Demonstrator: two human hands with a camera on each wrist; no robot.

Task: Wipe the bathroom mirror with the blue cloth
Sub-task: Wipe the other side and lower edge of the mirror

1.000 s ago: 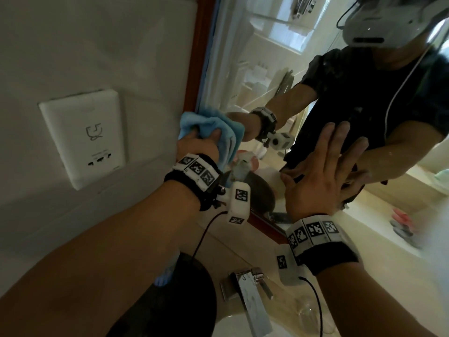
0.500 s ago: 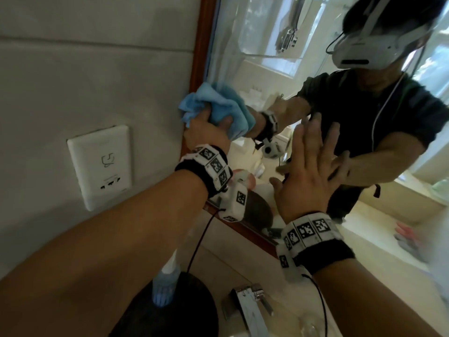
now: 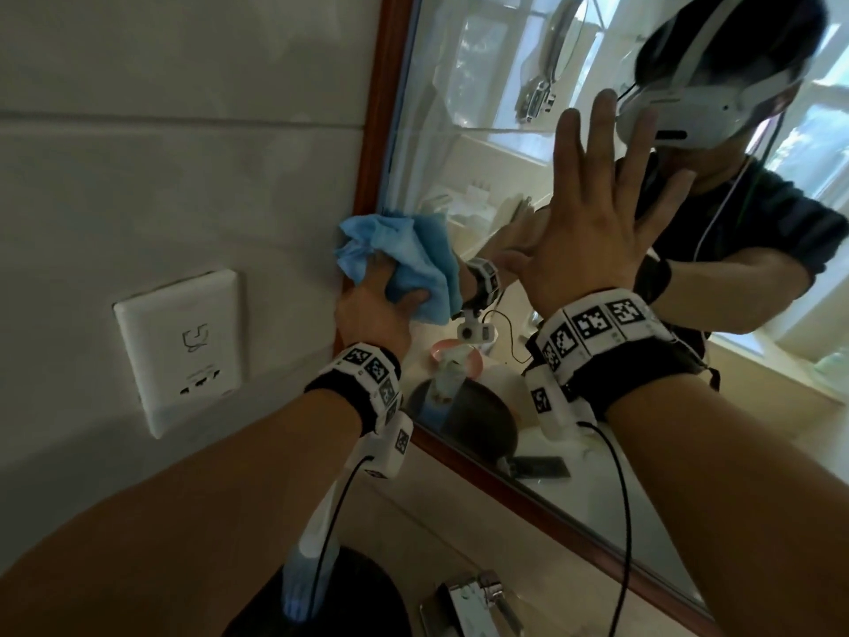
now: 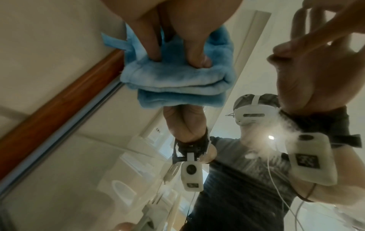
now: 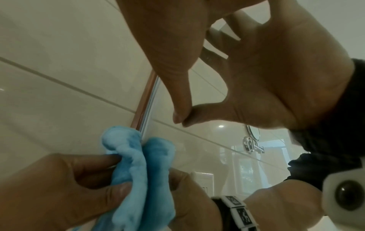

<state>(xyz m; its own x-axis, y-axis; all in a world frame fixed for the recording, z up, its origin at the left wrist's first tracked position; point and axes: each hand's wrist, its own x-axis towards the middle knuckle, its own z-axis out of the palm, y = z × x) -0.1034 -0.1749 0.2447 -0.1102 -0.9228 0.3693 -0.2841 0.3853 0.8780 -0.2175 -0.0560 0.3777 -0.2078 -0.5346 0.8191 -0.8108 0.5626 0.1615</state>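
The blue cloth (image 3: 404, 264) is bunched in my left hand (image 3: 376, 305), which grips it and presses it against the mirror (image 3: 459, 131) at its left edge, partly over the brown wooden frame (image 3: 376, 108). In the left wrist view my fingers (image 4: 150, 39) dig into the folded cloth (image 4: 177, 81), which meets its own reflection in the glass. My right hand (image 3: 592, 232) lies flat on the mirror to the right of the cloth, fingers straight and spread. In the right wrist view its thumb tip (image 5: 177, 115) touches the glass above the cloth (image 5: 138, 171).
A white socket plate (image 3: 179, 356) sits on the tiled wall left of the frame. Below are a chrome faucet (image 3: 468, 599), a round black object (image 3: 349, 604) and a pale bottle (image 3: 312, 544) on the counter. The mirror reflects a person wearing a white headset.
My left hand has rubbed the cloth upward along the mirror's left edge. My right hand has slid higher on the glass, staying flat. The head view has tilted up.
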